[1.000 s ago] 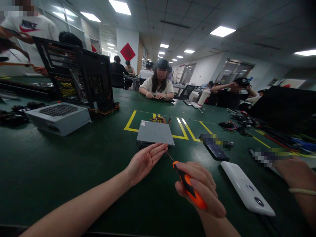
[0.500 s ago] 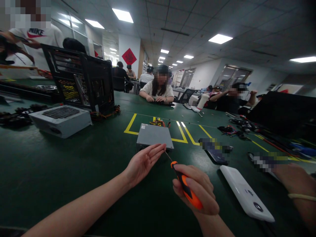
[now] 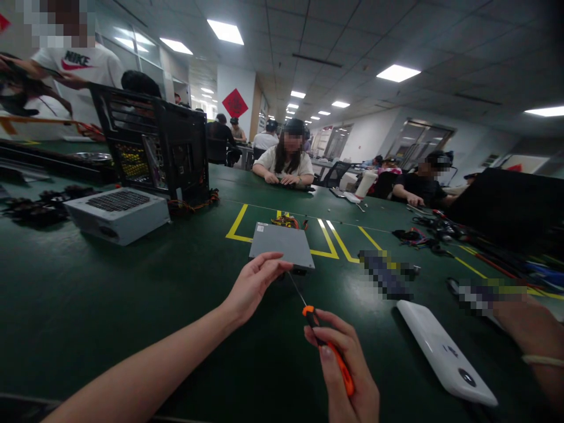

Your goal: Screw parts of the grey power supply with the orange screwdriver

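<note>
My right hand grips a screwdriver with an orange and black handle. Its thin metal shaft points up and left. At the shaft's tip are the fingertips of my left hand, stretched out beside each other; whether they touch the tip, or anything small there, cannot be made out. Just beyond lies a grey metal computer power supply, flat on the green table. My left fingers hide part of its near edge. A bundle of coloured cables shows behind it.
To the left are a second power supply and an open black computer case. A white power bank-like device and a blurred dark phone-like object lie right. Another person's hand is at far right. Someone sits opposite.
My right hand has moved slightly down and rolled, changing its hold on the screwdriver handle. My left fingers have shifted a little left along the power supply's near edge. The view has tilted slightly.
</note>
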{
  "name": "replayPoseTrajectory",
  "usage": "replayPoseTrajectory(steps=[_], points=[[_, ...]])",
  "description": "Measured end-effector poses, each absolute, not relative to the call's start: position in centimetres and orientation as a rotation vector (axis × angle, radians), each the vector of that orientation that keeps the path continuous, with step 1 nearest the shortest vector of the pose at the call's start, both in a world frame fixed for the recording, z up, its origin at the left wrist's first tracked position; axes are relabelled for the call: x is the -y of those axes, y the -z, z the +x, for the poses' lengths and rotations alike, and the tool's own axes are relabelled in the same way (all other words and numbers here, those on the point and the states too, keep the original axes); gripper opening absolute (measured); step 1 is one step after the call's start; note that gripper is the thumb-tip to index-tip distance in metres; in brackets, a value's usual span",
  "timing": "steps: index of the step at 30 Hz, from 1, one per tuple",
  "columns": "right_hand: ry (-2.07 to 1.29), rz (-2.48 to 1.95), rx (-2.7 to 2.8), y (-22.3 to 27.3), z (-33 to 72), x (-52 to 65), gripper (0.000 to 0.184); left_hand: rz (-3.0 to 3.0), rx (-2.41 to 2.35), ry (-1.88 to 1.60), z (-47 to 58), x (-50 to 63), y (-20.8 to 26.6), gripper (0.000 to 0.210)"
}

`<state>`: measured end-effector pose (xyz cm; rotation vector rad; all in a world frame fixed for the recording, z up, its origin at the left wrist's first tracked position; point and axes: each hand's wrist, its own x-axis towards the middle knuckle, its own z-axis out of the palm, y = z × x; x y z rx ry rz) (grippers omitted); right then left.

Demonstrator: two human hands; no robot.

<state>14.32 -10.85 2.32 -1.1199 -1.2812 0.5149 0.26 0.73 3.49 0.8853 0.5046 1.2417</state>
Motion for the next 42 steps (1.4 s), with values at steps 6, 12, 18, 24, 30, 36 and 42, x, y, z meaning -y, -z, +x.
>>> replayPoseTrajectory(steps=[6,12,18,24,30,36,42], points=[[-1.07,-1.052,0.736,0.9,11.8,11.0,0.036,0.993,-0.583,-1.329,0.3,-0.1,-3.9,0.025],[-1.198,-1.002,0.594,1.8,11.1,10.5,0.039,0.962,-0.424,-1.282,-0.1,0.2,-4.8,0.016],[-1.242,-0.963,0.409,0.7,10.6,10.2,0.041,0.834,-0.353,-1.269,-0.2,-0.1,-4.8,0.012],[-1.344,-0.916,0.317,0.3,10.5,10.1,0.044,0.78,-0.5,-1.197,0.0,-0.6,-4.1,0.015],[-1.379,-0.894,0.316,-0.2,9.9,10.7,0.039,0.825,-0.444,-1.075,0.0,-0.2,-4.2,0.022],[-1.38,-0.917,0.331,-0.6,9.7,11.2,0.039,0.902,-0.436,-1.07,-0.4,-0.6,-4.0,0.018],[-1.47,-0.862,0.384,-0.9,10.0,11.7,0.034,1.236,-0.463,-1.098,-1.0,-0.7,-4.7,0.018]])
